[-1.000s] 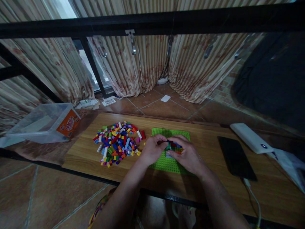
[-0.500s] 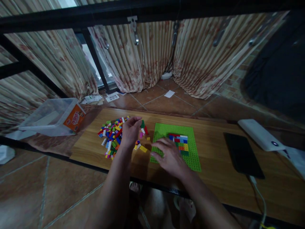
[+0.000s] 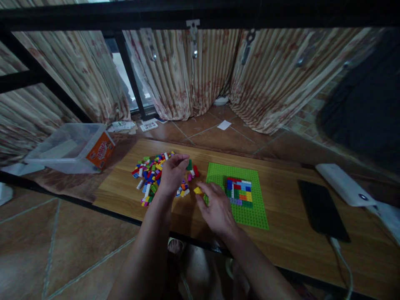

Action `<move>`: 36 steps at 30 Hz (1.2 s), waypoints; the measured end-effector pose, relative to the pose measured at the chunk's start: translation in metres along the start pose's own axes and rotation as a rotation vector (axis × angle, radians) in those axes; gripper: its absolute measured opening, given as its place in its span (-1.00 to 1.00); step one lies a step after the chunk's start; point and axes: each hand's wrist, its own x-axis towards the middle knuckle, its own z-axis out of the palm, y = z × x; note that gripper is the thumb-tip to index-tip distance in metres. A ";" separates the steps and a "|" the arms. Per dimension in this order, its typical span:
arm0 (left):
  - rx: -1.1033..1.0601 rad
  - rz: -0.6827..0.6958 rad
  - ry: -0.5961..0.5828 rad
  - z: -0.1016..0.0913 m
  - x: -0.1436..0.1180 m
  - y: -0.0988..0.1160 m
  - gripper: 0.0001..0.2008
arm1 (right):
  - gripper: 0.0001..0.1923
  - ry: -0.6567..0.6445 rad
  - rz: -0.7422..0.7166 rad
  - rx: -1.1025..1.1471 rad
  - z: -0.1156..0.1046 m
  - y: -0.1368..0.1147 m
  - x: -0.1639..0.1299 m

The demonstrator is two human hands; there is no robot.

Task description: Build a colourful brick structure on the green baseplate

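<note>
Left hand (image 3: 170,175) curled palm-down on the loose brick pile (image 3: 153,177), grip hidden, can't tell. Right hand (image 3: 217,208) spread, fingertips touching a yellow brick (image 3: 198,190) at the green baseplate (image 3: 250,214) edge. Brick looks light, rigid, slick; pinch its long sides

The left hand (image 3: 170,173) hides part of the brick pile (image 3: 150,173) beneath it.

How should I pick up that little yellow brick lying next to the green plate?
Pinch the yellow brick across its two long sides, coming straight down from above. It lies flat on the wooden board, and the right hand and green baseplate crowd its right side, so the top looks like the easiest way in.
</note>
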 end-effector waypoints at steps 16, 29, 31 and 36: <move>0.004 -0.005 0.007 0.004 -0.003 0.003 -0.84 | -0.61 0.174 0.279 -0.338 -0.044 0.066 -0.010; 0.033 0.011 0.003 0.005 -0.003 0.003 -0.85 | -0.59 0.192 0.348 -0.271 -0.046 0.062 -0.007; 0.042 0.017 0.001 0.005 -0.003 0.003 -0.85 | -0.59 0.187 0.364 -0.265 -0.046 0.063 -0.007; 0.045 0.038 -0.002 0.005 -0.002 0.000 -0.84 | -0.60 0.187 0.408 -0.241 -0.046 0.064 -0.006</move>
